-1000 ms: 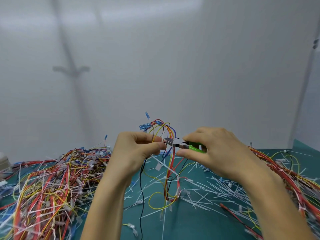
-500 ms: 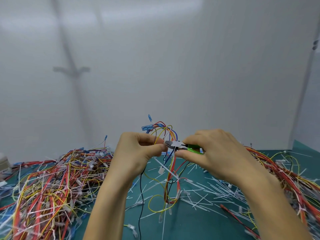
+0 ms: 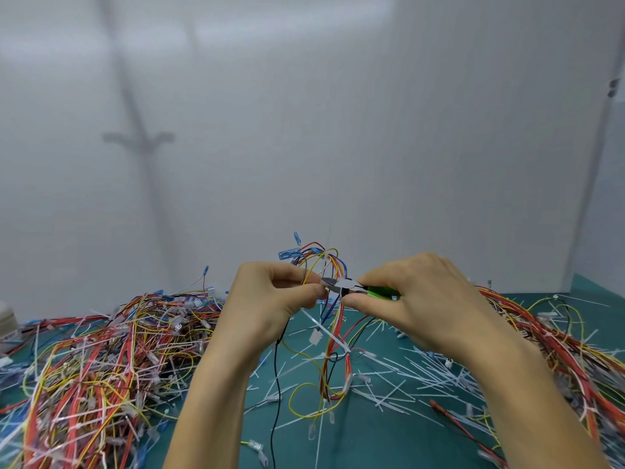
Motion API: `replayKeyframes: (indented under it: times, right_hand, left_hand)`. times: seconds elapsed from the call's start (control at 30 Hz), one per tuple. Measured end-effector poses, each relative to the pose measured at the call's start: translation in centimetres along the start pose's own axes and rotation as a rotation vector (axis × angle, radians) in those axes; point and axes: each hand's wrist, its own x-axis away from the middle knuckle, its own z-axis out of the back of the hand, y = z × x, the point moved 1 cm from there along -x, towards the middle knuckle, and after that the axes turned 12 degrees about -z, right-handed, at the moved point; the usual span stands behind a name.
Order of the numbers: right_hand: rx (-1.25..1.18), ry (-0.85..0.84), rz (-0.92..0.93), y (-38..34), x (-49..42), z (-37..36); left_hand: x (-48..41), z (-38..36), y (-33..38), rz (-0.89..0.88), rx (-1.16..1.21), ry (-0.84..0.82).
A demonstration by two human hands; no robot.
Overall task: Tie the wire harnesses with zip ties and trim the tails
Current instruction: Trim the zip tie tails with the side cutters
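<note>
Two hands meet above the teal tabletop point(image 3: 372, 434). The left hand point(image 3: 270, 299) pinches the wire harness point(image 3: 333, 333) near its top; the right hand point(image 3: 416, 299) grips green-handled cutters point(image 3: 341, 286), nose against the left fingertips. Harness wires hang toward 6 o'clock. White trimmed tails point(image 3: 422, 370) lie at 4 o'clock, a tangled pile point(image 3: 101, 350) at 8 o'clock.

Nothing legible — no text, label, brand, number or sign on cutters point(image 3: 351, 288), wire harness point(image 3: 339, 319), table point(image 3: 389, 445) or wall point(image 3: 338, 130).

Two hands point(image 3: 274, 299) point(image 3: 426, 299), one cutter point(image 3: 351, 287), one lifted harness point(image 3: 325, 363), two heaps point(image 3: 101, 360) point(image 3: 558, 333)
</note>
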Motion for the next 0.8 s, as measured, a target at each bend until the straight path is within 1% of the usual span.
replayKeyframes:
  times: [0.1, 0.17, 0.3, 0.37, 0.43, 0.5, 0.57, 0.63, 0.7, 0.8]
  right_hand:
    - [-0.045, 0.001, -0.031, -0.1, 0.0, -0.1]
    - [-0.123, 0.006, -0.069, -0.4, -0.1, 0.0]
    - [-0.442, 0.049, -0.201, -0.6, -0.2, 0.1]
    - [-0.644, 0.011, -0.277, -0.8, -0.3, -0.1]
    - [-0.847, -0.072, -0.353, -1.1, -0.4, -0.6]
    - [-0.956, -0.181, -0.392, -1.6, -0.4, -1.3]
    - [-1.003, -0.270, -0.391, -2.1, -0.4, -2.0]
    - [-0.987, -0.275, -0.389, -2.4, -0.3, -2.5]
    - [-0.899, -0.201, -0.399, -2.7, -0.3, -2.7]
    - [-0.756, -0.061, -0.394, -3.0, -0.4, -3.0]
  left_hand:
    - [0.0, 0.0, -0.1, 0.008, 0.019, -0.002]
    - [0.0, -0.1, -0.1, 0.022, 0.050, 0.004]
    - [0.0, -0.1, -0.2, 0.081, 0.187, 0.039]
    - [0.0, -0.1, -0.3, 0.093, 0.217, 0.056]
    - [-0.1, -0.2, -0.3, 0.097, 0.246, 0.077]
    - [-0.2, -0.3, -0.4, 0.101, 0.273, 0.107]
    - [-0.3, -0.4, -0.5, 0.103, 0.301, 0.137]
    - [-0.4, -0.5, -0.6, 0.111, 0.319, 0.159]
    - [-0.6, -0.5, -0.7, 0.130, 0.360, 0.159]
    - [-0.6, -0.7, -0.7, 0.143, 0.446, 0.113]
